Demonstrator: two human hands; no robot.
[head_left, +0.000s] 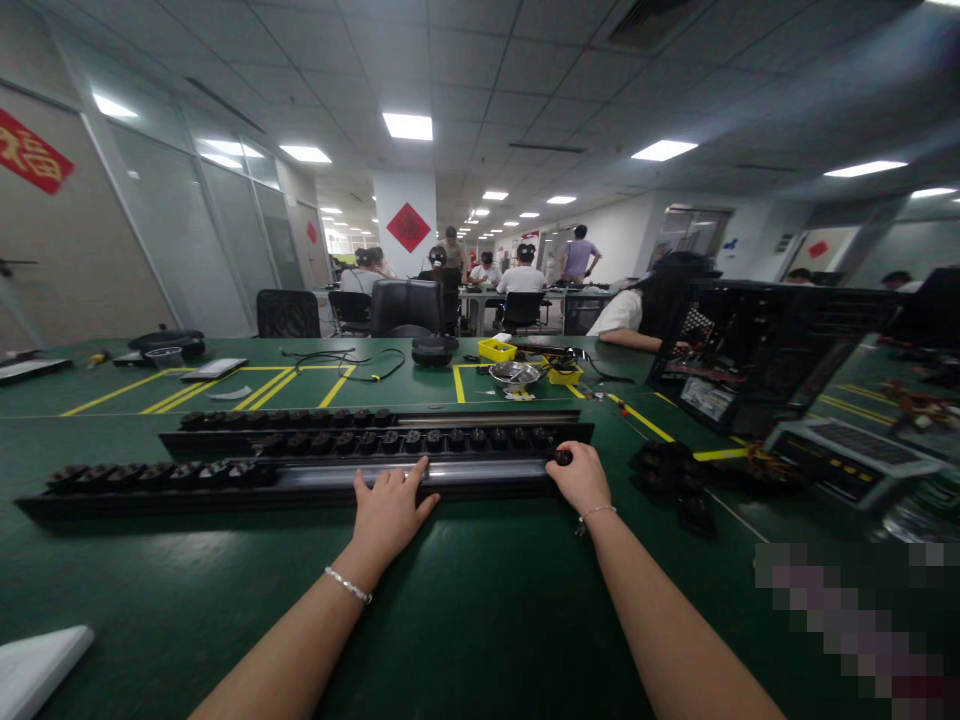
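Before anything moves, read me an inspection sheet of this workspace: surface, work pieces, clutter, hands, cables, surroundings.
Surface: green tabletop, yellow marking lines.
Work pieces: near rail, black modules along its left part; loaded rail behind.
Clutter: metal bowl, yellow bin, black computer case, gray metal box.
Hands: left hand rests spread on the near rail; right hand pinches a small black piece at that rail's right end.
Cables: black cable curving beyond the rails; coloured wires beside the gray metal box.
Surroundings: seated people, black office chairs.

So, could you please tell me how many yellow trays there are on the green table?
2: one yellow tray beyond the metal bowl, and another yellow tray to the bowl's right. Others may be hidden behind nearby items.
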